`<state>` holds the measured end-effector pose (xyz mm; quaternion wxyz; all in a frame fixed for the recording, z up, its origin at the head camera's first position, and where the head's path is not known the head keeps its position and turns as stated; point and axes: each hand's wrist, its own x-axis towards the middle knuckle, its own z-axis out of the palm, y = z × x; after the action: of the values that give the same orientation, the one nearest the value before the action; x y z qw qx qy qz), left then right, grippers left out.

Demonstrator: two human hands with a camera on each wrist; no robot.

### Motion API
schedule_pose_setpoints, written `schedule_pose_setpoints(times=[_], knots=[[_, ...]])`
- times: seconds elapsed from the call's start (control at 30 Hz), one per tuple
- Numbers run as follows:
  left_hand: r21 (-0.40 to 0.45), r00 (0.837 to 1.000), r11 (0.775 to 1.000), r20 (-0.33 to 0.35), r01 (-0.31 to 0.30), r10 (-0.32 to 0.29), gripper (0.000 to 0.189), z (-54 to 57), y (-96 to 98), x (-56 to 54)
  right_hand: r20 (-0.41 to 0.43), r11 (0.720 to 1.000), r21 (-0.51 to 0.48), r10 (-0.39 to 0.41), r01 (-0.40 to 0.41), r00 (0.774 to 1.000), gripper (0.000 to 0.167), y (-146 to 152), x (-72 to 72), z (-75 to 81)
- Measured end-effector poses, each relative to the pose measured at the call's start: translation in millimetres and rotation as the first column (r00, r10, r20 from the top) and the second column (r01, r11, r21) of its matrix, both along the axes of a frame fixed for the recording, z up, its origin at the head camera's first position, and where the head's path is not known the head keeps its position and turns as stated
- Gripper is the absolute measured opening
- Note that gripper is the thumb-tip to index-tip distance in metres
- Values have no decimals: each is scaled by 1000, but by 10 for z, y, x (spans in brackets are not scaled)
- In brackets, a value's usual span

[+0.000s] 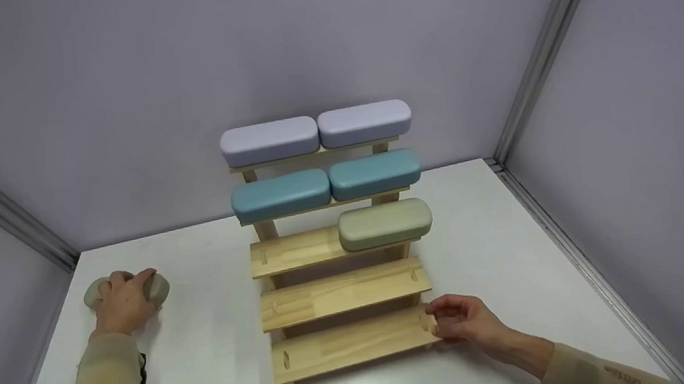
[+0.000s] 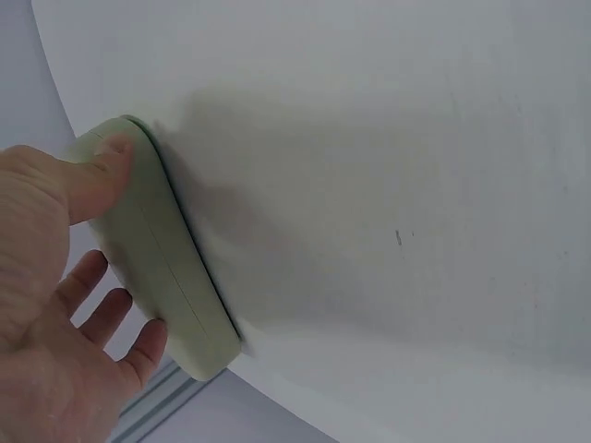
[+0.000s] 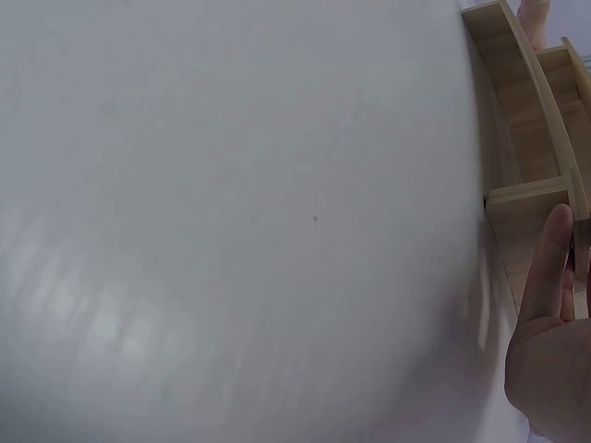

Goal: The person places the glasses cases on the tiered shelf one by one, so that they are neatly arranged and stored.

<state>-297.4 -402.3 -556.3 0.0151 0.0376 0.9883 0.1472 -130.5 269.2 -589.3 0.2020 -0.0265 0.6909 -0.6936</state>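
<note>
At the left of the table, my left hand (image 1: 124, 300) grips a green glasses case (image 1: 159, 290). In the left wrist view, the thumb lies on one end of this case (image 2: 171, 263), with fingers along its side. My right hand (image 1: 468, 321) holds the right end of the lowest shelf of a wooden stepped rack (image 1: 352, 342). Its fingers curve around that end, partly hidden in the right wrist view. On the third shelf, a light green glasses case (image 1: 385, 224) sits at the right; the shelf's left half is bare wood.
Two lavender cases (image 1: 269, 141) lie side by side on the top shelf. Beneath them, the second shelf carries two teal cases (image 1: 281, 195). The rack stands on a white table (image 1: 206, 322) before a pale wall (image 1: 131, 110), with metal rails (image 1: 588, 271) at the sides.
</note>
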Motion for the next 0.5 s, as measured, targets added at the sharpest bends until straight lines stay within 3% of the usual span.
schedule_pose_setpoints(times=[0.27,0.5], knots=[[-22,999,1000,-43,13,-14,67,-28,69,-62,-16,1000,-2,-3,3,1000,48,19,0,0],[-23,999,999,25,24,-24,68,54,58,-124,-28,1000,16,2,-1,1000,51,4,-2,-5]])
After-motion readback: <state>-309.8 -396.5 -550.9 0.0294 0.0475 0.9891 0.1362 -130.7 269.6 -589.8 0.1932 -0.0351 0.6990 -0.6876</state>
